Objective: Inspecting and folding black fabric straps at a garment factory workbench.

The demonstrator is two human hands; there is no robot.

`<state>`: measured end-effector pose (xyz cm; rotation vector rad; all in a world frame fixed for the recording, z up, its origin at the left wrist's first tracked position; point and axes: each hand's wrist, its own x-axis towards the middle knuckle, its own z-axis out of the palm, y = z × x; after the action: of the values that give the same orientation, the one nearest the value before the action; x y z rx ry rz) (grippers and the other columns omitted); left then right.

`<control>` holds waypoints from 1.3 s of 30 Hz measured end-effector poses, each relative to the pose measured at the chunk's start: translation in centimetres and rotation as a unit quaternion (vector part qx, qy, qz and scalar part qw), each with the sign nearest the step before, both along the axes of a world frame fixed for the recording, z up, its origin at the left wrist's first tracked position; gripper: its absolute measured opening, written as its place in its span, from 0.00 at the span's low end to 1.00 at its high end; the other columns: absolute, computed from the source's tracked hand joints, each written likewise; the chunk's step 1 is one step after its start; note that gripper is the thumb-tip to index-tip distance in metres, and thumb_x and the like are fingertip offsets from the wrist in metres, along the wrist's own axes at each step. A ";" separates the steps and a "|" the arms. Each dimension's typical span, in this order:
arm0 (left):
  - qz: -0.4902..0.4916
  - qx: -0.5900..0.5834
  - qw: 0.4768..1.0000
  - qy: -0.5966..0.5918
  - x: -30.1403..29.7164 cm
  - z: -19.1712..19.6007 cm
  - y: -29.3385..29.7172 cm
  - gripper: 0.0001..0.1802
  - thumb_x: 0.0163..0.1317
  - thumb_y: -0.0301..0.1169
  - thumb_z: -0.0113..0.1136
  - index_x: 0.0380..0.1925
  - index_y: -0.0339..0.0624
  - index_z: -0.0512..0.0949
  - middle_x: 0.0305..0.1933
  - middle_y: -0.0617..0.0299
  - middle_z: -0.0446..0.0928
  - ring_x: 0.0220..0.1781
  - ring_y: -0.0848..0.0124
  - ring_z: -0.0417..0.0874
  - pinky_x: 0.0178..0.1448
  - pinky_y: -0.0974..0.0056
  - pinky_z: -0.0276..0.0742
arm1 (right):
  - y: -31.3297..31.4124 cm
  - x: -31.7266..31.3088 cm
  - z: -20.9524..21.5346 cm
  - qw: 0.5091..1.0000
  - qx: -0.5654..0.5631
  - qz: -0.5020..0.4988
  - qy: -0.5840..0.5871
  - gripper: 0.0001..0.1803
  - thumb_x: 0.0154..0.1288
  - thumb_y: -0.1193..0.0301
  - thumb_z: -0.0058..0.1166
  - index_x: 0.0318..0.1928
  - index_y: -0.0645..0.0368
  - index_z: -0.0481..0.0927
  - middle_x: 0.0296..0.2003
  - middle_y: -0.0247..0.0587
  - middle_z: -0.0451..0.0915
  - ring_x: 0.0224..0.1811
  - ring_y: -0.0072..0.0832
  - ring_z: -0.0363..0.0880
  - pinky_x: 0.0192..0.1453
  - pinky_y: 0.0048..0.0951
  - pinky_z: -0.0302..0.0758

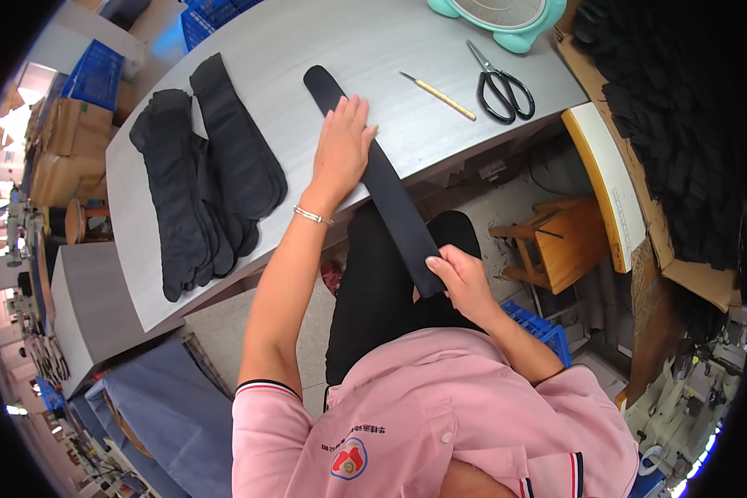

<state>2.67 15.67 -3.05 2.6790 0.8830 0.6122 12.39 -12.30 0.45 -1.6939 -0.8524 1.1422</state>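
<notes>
left hand (342,143) lies flat, grip released, on the black sock (396,206) the right hand (465,280) grasps.

Left fingers (349,114) press a black cloth strip (394,203) on the table (365,41); right fingers (444,270) pinch its near end.

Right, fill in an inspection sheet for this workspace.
Surface: grey table, edge curved in this view.
Job's things: long black cloth strip, near end past the table edge; two black cloth piles to its left.
Clutter: pointed tool, scissors, teal-rimmed round object.
Hands: left hand flat on the strip; right hand grips its near end.
Cables: cannot tell; dim under the table.
Surroundings: wooden stool and blue crate at right.
</notes>
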 end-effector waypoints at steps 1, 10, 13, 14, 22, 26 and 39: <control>-0.001 -0.001 1.000 0.000 0.2 -0.1 0.7 0.26 0.76 0.37 0.44 0.69 0.34 0.65 0.75 0.44 0.61 0.79 0.50 0.56 0.80 0.51 0.50 | -0.6 0.3 0.2 1.000 -0.025 -0.001 0.014 0.17 0.73 0.65 0.54 0.30 0.65 0.73 0.16 0.39 0.67 0.17 0.19 0.68 0.22 0.28 0.66; 0.050 0.029 0.997 -0.045 1.5 -1.6 3.4 0.27 0.74 0.40 0.50 0.67 0.34 0.67 0.74 0.43 0.61 0.78 0.50 0.58 0.80 0.52 0.50 | -5.6 2.4 -1.3 0.997 -0.051 0.000 -0.056 0.15 0.73 0.67 0.55 0.30 0.62 0.72 0.16 0.37 0.66 0.18 0.17 0.67 0.22 0.27 0.65; 0.271 0.144 0.946 -0.105 0.8 -1.5 2.2 0.32 0.66 0.44 0.62 0.62 0.31 0.71 0.68 0.40 0.69 0.73 0.47 0.64 0.77 0.52 0.57 | -6.6 3.3 -2.1 0.992 -0.053 0.003 -0.112 0.14 0.73 0.68 0.56 0.31 0.62 0.72 0.16 0.38 0.68 0.17 0.19 0.69 0.23 0.27 0.67; 0.249 0.007 0.957 -0.149 0.5 -0.5 1.3 0.34 0.63 0.45 0.65 0.61 0.31 0.72 0.64 0.39 0.71 0.69 0.47 0.67 0.74 0.51 0.59 | -7.4 3.9 -2.8 0.990 -0.043 0.005 -0.138 0.13 0.72 0.68 0.56 0.31 0.62 0.73 0.16 0.40 0.69 0.17 0.21 0.71 0.23 0.28 0.68; 0.150 -0.493 0.698 -0.497 -0.7 5.6 -6.5 0.20 0.65 0.27 0.66 0.55 0.33 0.75 0.42 0.62 0.82 0.42 0.78 0.81 0.45 0.72 0.76 | -9.2 8.5 -4.9 0.897 -0.058 0.093 -0.428 0.10 0.69 0.66 0.57 0.44 0.60 0.81 0.34 0.50 0.82 0.36 0.49 0.82 0.39 0.44 0.77; 0.101 -0.577 0.605 -0.538 -1.5 7.9 -10.3 0.17 0.65 0.27 0.66 0.52 0.37 0.76 0.39 0.66 0.81 0.37 0.77 0.81 0.44 0.70 0.78 | -3.8 6.8 0.2 0.896 0.099 0.002 -0.433 0.15 0.67 0.70 0.59 0.51 0.62 0.80 0.49 0.50 0.81 0.51 0.49 0.80 0.53 0.40 0.77; 0.040 -0.573 0.650 -0.497 -5.7 11.7 -18.6 0.11 0.58 0.18 0.70 0.41 0.35 0.82 0.36 0.64 0.82 0.35 0.78 0.81 0.44 0.75 0.79 | 4.3 1.6 10.0 0.969 0.240 0.057 0.023 0.07 0.68 0.73 0.60 0.41 0.64 0.79 0.32 0.30 0.79 0.36 0.14 0.76 0.42 0.21 0.74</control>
<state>-3.02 -2.95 8.67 0.8923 0.6354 0.9291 13.99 -8.03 10.42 -1.2271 -1.1069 0.9487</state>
